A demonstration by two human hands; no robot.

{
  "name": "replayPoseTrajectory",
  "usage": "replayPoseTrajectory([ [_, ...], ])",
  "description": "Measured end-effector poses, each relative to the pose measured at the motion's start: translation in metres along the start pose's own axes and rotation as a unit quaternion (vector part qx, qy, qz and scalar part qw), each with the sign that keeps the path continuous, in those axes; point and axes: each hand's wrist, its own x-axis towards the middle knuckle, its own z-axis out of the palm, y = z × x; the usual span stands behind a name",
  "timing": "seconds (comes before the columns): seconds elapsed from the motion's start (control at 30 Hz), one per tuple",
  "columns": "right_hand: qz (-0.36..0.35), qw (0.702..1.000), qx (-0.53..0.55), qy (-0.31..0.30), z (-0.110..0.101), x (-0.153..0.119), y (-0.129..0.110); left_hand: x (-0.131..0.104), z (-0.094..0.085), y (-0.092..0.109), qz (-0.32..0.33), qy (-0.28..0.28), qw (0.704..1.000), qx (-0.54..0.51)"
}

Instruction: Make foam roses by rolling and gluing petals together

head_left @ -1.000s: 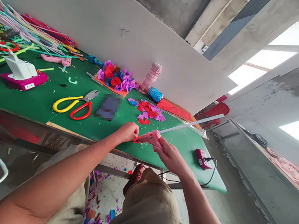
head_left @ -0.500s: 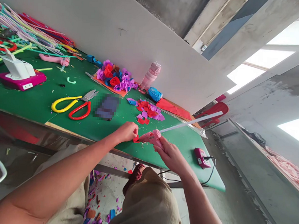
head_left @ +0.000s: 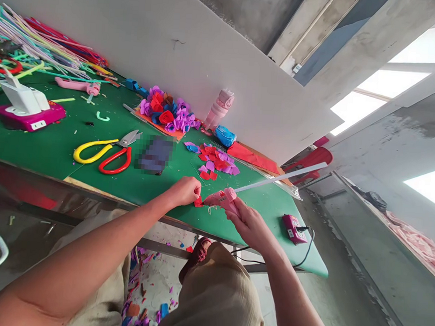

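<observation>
gripped in the right hand [head_left: 251,225], a pink hot glue gun [head_left: 218,199] aims its nozzle at a small red petal piece [head_left: 199,202] pinched by the left hand [head_left: 186,190] near the front edge of the green table [head_left: 277,204]. a long white glue stick [head_left: 283,176] juts from the gun's back. beyond lie loose petals [head_left: 215,160], yellow-and-red-handled scissors [head_left: 115,159] and heaped flowers [head_left: 166,116].

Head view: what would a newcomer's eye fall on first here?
Probably the pink plastic glue gun in the right hand, a long white stick slanting up from its back, its nozzle by a small red piece at the left hand. Then the heap of purple, red and blue flower shapes farther back on the green table, and, nearer and to its left, the silver-bladed cutters with one yellow and one red handle.
</observation>
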Motion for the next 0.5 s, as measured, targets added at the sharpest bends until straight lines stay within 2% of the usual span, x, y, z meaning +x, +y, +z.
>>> replayPoseTrajectory([
  [0.5, 0.005, 1.0, -0.007, 0.025, 0.0012, -0.0006, 0.0007, -0.0013, -0.0002, 0.0019, -0.001, 0.006, 1.0, -0.007],
])
